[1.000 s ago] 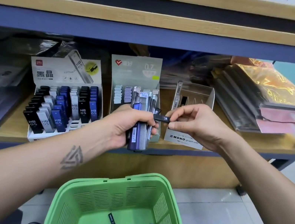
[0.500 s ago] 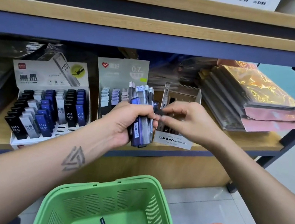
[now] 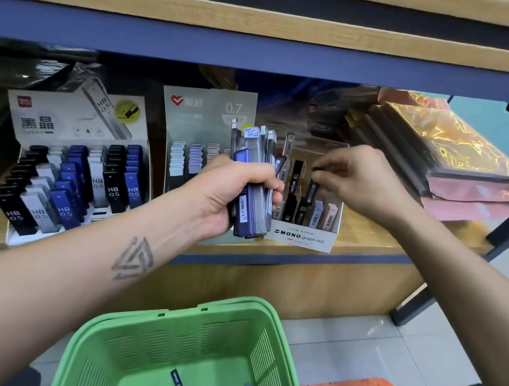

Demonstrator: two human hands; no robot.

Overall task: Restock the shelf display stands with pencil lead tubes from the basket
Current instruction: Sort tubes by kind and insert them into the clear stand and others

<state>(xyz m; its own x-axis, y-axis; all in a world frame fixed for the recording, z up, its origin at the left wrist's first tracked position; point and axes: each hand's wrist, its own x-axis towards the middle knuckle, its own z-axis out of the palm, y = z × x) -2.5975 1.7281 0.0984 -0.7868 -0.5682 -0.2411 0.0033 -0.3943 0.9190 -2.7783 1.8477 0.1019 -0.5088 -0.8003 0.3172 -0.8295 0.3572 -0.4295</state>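
Right now our left hand (image 3: 229, 195) grips a thick bundle of pencil lead tubes (image 3: 255, 189), held upright just in front of the 0.7 stand (image 3: 208, 117), w/ fingers curled round the lower half of the bundle. Our right hand (image 3: 359, 180) pinches a single dark tube (image 3: 313, 187) by its top end, thumb & fingertips closed on it, over the MONO stand (image 3: 301, 236) at approx 3 o'clock of the bundle; the tube's lower end sits at or in a slot, can't tell how deep. More tubes lie loose in the green basket (image 3: 154, 338) at 6 o'clock, near its bottom. The HB 0.5 stand (image 3: 76, 163) is at 9 o'clock on the same shelf (image 3: 370, 236), looks mostly full. We judge these tubes light, stiff, smooth plastic, so prob slippery in a bundle; one could slide out if the left grip loosens. Leads inside are brittle, so no dropping. Best hold for placing: pinch near the cap, on the flat sides, keep it vertical & let the slot guide it. The MONO slots look narrow w/ thin dividers, so a tilted tube may snag.
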